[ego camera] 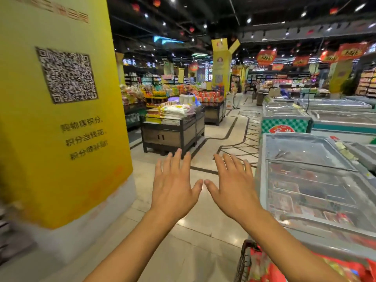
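Spread wide and straight at the fingers [177, 159], pinching and touching nothing, with both thumbs turned inward and their tips all but meeting. Backs upward on the left hand [173, 188] and the right hand [234, 190], held level side by side out over the tiled floor [203, 224] of a shop aisle. Below the right forearm, down at the lower right, a wire shopping basket [245, 254] heaped with red packets [268, 268], well apart from both palms. Just right of the right hand, the near corner of a chest freezer [261, 180] under sliding glass lids [305, 151], with frozen packs beneath. To the left, a broad yellow pillar [61, 123] bearing a printed code; farther ahead, a low stand [168, 137] stacked with bagged goods. Likely a moment with nothing in hand, ahead of a reach toward the freezer or down to the basket. Risks from here: clipping the freezer's metal edge with the right hand on a quick swing rightward, given the nearness of that corner; knocking the basket with the right forearm on lowering, and spilling the heaped packets; drifting into the pillar while looking down at the hands.
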`<state>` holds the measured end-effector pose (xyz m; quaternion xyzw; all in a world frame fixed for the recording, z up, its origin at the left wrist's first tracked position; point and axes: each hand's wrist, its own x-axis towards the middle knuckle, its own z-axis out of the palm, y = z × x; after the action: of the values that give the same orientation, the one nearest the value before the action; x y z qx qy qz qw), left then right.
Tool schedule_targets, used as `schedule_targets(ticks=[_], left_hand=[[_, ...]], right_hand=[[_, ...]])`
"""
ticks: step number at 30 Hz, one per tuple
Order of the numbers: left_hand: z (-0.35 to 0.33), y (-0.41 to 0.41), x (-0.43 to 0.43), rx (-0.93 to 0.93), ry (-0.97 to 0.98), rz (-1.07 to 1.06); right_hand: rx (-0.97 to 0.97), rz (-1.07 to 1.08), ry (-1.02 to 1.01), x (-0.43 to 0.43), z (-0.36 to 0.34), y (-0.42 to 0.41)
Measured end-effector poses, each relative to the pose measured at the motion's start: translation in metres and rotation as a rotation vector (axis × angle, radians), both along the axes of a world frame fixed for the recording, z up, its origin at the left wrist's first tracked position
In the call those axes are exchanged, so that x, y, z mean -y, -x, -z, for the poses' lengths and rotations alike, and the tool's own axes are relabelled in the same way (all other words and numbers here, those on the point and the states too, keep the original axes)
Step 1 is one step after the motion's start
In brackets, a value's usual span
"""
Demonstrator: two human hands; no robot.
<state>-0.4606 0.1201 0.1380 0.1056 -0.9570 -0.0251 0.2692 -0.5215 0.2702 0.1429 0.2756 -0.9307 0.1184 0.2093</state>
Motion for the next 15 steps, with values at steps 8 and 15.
schedule_targets(ticks=[8, 15], left_hand=[[-0.016, -0.053, 0.032, 0.054, 0.051, -0.365], [-0.011, -0.114, 0.044, 0.095, 0.043, -0.627]], right_hand=[[0.033, -0.326, 0.000, 0.061, -0.017, 0.000], [0.112, -0.629, 0.032, 0.106, -0.006, -0.024]])
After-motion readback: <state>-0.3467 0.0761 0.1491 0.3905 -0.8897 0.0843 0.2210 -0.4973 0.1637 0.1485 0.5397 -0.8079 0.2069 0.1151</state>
